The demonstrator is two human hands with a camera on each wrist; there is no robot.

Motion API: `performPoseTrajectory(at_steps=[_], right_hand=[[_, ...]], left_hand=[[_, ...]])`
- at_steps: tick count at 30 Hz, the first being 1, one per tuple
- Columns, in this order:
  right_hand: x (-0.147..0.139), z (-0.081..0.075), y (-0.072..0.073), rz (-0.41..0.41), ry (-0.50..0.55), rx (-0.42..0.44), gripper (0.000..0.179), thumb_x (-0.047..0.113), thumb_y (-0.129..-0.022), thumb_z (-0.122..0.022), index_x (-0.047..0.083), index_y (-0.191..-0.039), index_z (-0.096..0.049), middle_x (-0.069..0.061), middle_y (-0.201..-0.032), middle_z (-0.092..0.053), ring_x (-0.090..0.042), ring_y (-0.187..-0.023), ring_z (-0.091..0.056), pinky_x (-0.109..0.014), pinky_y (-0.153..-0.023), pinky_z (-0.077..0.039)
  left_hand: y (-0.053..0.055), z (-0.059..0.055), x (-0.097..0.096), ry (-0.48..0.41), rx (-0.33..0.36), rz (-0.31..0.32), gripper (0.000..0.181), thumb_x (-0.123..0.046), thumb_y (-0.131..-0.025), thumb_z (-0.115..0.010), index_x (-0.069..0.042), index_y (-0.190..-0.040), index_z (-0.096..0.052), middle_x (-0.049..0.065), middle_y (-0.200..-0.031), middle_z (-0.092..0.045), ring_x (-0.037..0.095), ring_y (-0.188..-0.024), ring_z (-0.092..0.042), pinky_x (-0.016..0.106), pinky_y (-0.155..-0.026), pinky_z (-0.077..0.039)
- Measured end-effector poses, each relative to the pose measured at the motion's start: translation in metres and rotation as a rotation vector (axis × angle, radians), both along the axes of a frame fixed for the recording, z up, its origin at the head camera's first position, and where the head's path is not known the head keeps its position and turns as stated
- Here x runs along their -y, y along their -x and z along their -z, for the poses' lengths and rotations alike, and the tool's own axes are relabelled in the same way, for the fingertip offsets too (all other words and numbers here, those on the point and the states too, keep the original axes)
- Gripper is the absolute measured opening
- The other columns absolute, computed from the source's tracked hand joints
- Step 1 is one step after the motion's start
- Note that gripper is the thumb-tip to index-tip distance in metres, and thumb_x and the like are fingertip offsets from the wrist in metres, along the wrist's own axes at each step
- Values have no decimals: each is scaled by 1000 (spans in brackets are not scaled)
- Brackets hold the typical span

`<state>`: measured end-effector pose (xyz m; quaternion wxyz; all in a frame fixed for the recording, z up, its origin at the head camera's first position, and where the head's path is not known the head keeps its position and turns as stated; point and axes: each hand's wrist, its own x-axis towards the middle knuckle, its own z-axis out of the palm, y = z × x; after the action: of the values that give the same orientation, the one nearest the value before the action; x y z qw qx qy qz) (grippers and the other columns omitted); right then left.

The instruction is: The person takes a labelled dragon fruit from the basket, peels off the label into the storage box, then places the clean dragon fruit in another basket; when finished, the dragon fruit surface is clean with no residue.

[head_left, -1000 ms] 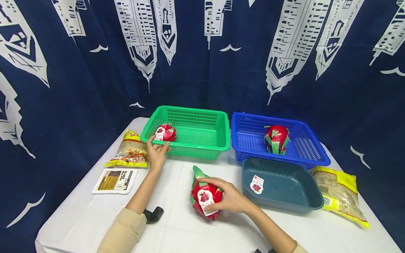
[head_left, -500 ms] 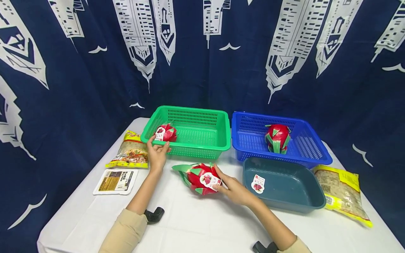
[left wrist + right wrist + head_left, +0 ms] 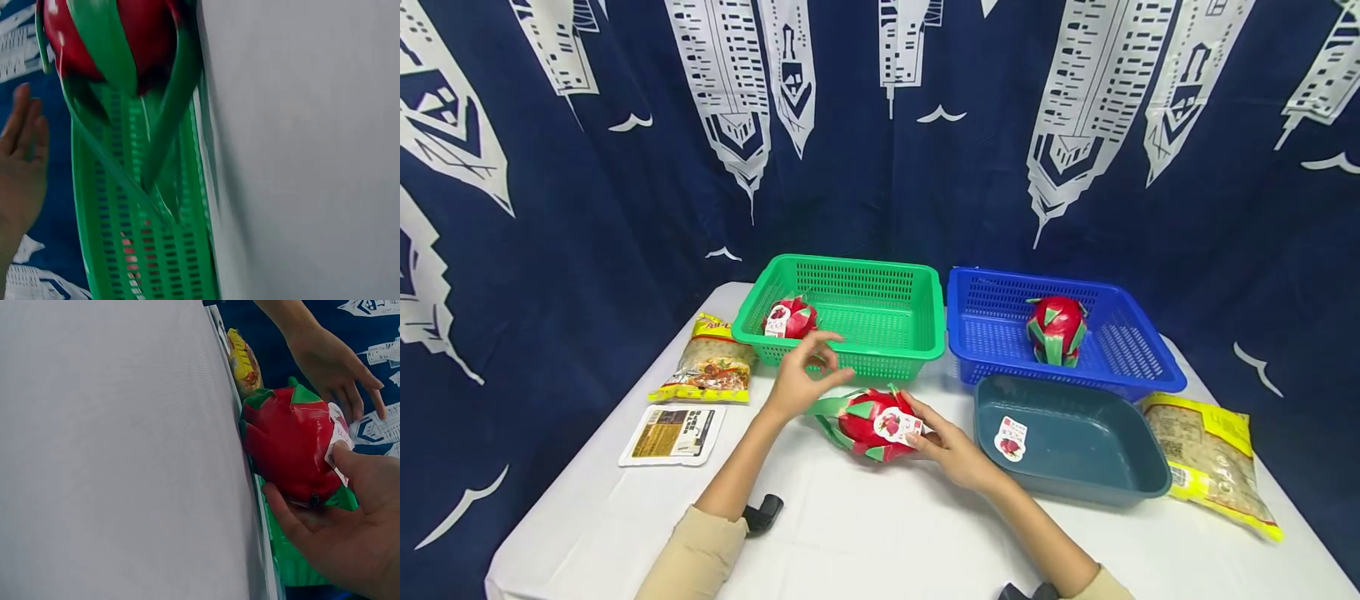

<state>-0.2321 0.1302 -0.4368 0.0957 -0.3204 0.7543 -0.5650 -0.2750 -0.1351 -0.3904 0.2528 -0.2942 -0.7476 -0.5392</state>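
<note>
My right hand (image 3: 957,450) grips the red end of a dragon fruit (image 3: 868,427) with green leaf flaps, lying sideways above the white table. Its thumb presses by the white label (image 3: 337,440). To the left, my left hand (image 3: 800,379) hovers with fingers and thumb spread and holds nothing; it is near the green leaf tips. In the left wrist view those long leaves (image 3: 172,106) hang before the green basket. A second dragon fruit (image 3: 790,317) with a white label sits in the left end of the green basket (image 3: 880,348).
A blue basket (image 3: 1000,358) holds another dragon fruit (image 3: 1056,329). In front stands a dark teal basin (image 3: 1075,446) bearing a label sticker. A yellow food bag (image 3: 1213,458) lies at far right; another bag (image 3: 711,362) and a flat white package (image 3: 673,433) lie at left.
The dragon fruit in my right hand has moved away from me and turned sideways, its leaves now pointing left. My left hand has left the green basket's rim and shifted right toward those leaves.
</note>
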Motion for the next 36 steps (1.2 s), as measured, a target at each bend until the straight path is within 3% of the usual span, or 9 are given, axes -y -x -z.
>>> performPoseTrajectory(at_steps=[2, 4, 8, 11, 15, 21, 25, 30, 36], right_hand=[[0, 0, 1, 17, -30, -14, 61, 11, -94, -52, 12, -147, -22, -19, -143, -31, -36, -93, -61, -39, -76, -52], [0, -2, 1, 53, -85, -50, 61, 14, -94, -53, 15, -147, -23, -18, -140, -37, -31, -82, -63, -39, -69, -53], [2, -3, -3, 202, -222, -199, 58, 26, -91, -59, 23, -144, -34, -11, -128, -49, -15, -74, -59, -28, -62, -50], [5, -7, -11, 375, -303, -333, 55, 31, -85, -67, 22, -136, -47, -6, -114, -52, -8, -69, -49, -22, -57, -44], [8, -10, -19, 546, -300, -409, 53, 33, -74, -77, 19, -122, -60, 0, -86, -48, -8, -63, -36, -22, -52, -33], [15, -7, -22, 594, -62, -288, 42, 23, -73, -79, 17, -113, -65, 9, -50, -26, -2, -47, -20, -20, -42, -19], [18, 2, -20, 605, 36, -187, 44, 26, -78, -75, 11, -118, -63, 11, -45, -22, -1, -43, -16, -18, -39, -15], [22, 16, -17, 664, 124, -95, 37, 30, -79, -73, 11, -111, -68, 9, -45, -22, -2, -43, -16, -18, -39, -14], [27, 25, -13, 723, 304, -68, 26, 23, -78, -75, 8, -100, -73, 6, -44, -27, -3, -41, -21, -20, -36, -15]], left_hand=[[-3, 0, -9, 192, 41, 117, 62, -21, -72, -81, -13, -125, -51, 9, -97, -61, 17, -92, -56, 42, -79, -47], [-3, 7, -15, 364, 95, 157, 78, -38, -66, -82, -24, -134, -46, 4, -118, -56, 15, -110, -49, 46, -87, -43], [-4, 19, -19, 672, 169, 165, 96, -63, -59, -75, -37, -141, -34, -9, -133, -44, 11, -119, -40, 45, -90, -41], [-7, 22, -22, 798, 168, 158, 101, -65, -56, -75, -39, -142, -29, -11, -132, -43, 10, -116, -42, 39, -84, -44], [-9, 23, -25, 819, 175, 141, 101, -62, -56, -78, -40, -142, -30, -12, -129, -45, 9, -110, -46, 36, -79, -46], [-6, 24, -23, 807, 186, 110, 96, -66, -55, -75, -44, -139, -31, -15, -123, -47, 4, -106, -46, 32, -78, -45], [-5, 25, -22, 803, 187, 99, 96, -70, -55, -72, -45, -138, -31, -15, -121, -48, 2, -104, -46, 31, -77, -44], [-4, 28, -21, 797, 193, 95, 95, -71, -56, -71, -47, -138, -30, -15, -121, -48, 2, -104, -47, 30, -77, -44], [-3, 29, -20, 790, 181, 97, 95, -72, -56, -70, -46, -138, -30, -15, -120, -49, 3, -103, -47, 31, -77, -45]])
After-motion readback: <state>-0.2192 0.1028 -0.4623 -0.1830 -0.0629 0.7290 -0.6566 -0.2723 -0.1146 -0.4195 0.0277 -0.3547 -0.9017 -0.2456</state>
